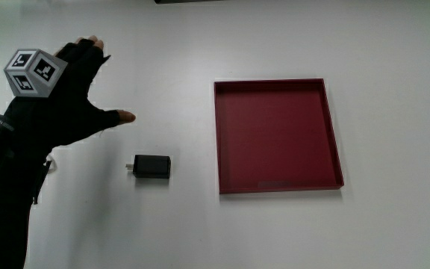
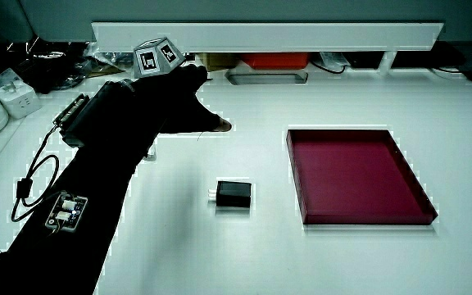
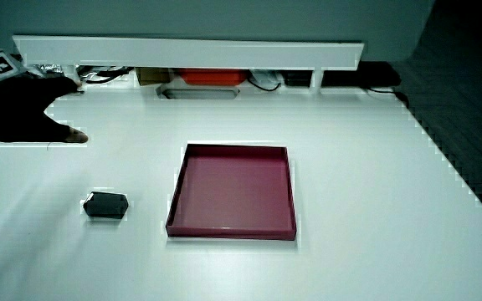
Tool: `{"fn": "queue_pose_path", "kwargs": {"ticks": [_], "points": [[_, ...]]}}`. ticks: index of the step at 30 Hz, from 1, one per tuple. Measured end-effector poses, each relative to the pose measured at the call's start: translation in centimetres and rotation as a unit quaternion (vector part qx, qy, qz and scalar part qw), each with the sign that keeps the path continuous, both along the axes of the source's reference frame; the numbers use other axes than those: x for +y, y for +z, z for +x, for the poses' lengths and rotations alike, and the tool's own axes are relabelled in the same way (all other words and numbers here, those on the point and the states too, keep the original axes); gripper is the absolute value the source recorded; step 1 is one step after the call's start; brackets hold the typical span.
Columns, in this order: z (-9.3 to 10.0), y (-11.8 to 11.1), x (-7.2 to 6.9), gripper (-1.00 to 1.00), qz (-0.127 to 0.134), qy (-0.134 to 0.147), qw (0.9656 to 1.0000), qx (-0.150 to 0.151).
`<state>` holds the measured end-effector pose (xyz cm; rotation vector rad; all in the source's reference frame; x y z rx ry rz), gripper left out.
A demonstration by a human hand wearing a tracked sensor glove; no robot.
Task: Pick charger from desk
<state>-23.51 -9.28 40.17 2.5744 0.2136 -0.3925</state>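
Observation:
A small black charger [image 1: 152, 166] lies flat on the white desk, its prongs pointing away from the red tray; it shows in both side views [image 2: 233, 194] [image 3: 105, 205]. The hand [image 1: 73, 93] in its black glove, with the patterned cube [image 1: 33, 72] on its back, hovers over the desk farther from the person than the charger, not touching it. Its fingers are spread and the thumb [image 1: 118, 117] sticks out toward the tray. Nothing is in the hand [image 2: 174, 102], which sits partly cut off in a side view [image 3: 23, 109].
A shallow red square tray [image 1: 333, 134] lies beside the charger, with nothing in it [image 2: 420, 201] [image 3: 174, 205]. A low white partition [image 2: 269, 34] runs along the table's edge farthest from the person, with an orange box [image 2: 275, 60] and cables under it.

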Motion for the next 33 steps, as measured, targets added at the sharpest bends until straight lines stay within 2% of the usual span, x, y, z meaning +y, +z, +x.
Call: {"fn": "queue_pose_path", "kwargs": {"ticks": [3, 4, 5, 6, 7, 9, 10, 11, 14, 15, 17, 18, 19, 21, 22, 23, 26, 27, 28, 33], "points": [[0.5, 0.0, 0.4, 0.0, 0.0, 0.008, 1.0, 0.005], [0.5, 0.5, 0.5, 0.0, 0.017, 0.026, 0.9995, 0.003], [0.9, 0.4, 0.7, 0.0, 0.023, 0.038, 0.999, -0.007], [1.2, 0.6, 1.0, 0.0, 0.021, 0.04, 0.999, 0.0], [1.2, 1.2, 1.4, 0.0, -0.018, 0.036, 0.9989, 0.026], [2.1, 1.4, 2.0, 0.0, -0.033, 0.049, 0.9974, 0.042], [2.5, 1.5, 2.2, 0.0, -0.022, 0.045, 0.9984, 0.028], [2.9, 1.1, 2.4, 0.0, -0.036, 0.04, 0.9982, 0.024], [3.2, 1.7, 2.8, 0.0, -0.055, 0.038, 0.9968, 0.044], [3.4, 1.8, 3.0, 0.0, -0.051, 0.052, 0.9963, 0.046], [3.7, 2.2, 3.4, 0.0, -0.055, 0.057, 0.9958, 0.046], [3.4, 4.0, 3.4, 0.0, -0.027, 0.097, 0.9934, 0.055], [3.9, 3.7, 3.8, 0.0, -0.035, 0.091, 0.9941, 0.047], [4.1, 5.5, 4.4, 0.0, -0.03, 0.118, 0.9905, 0.063], [4.9, 4.2, 4.9, 0.0, -0.078, 0.096, 0.9913, 0.046], [5.1, 4.7, 5.2, 0.0, -0.092, 0.079, 0.9917, 0.043], [5.5, 5.9, 5.9, 0.0, -0.086, 0.1, 0.9902, 0.044], [5.7, 6.0, 6.2, 0.0, -0.1, 0.098, 0.9891, 0.044], [5.7, 6.8, 6.5, 0.0, -0.103, 0.103, 0.9879, 0.054], [6.2, 7.7, 7.4, 0.0, -0.126, 0.106, 0.9854, 0.043]]}}
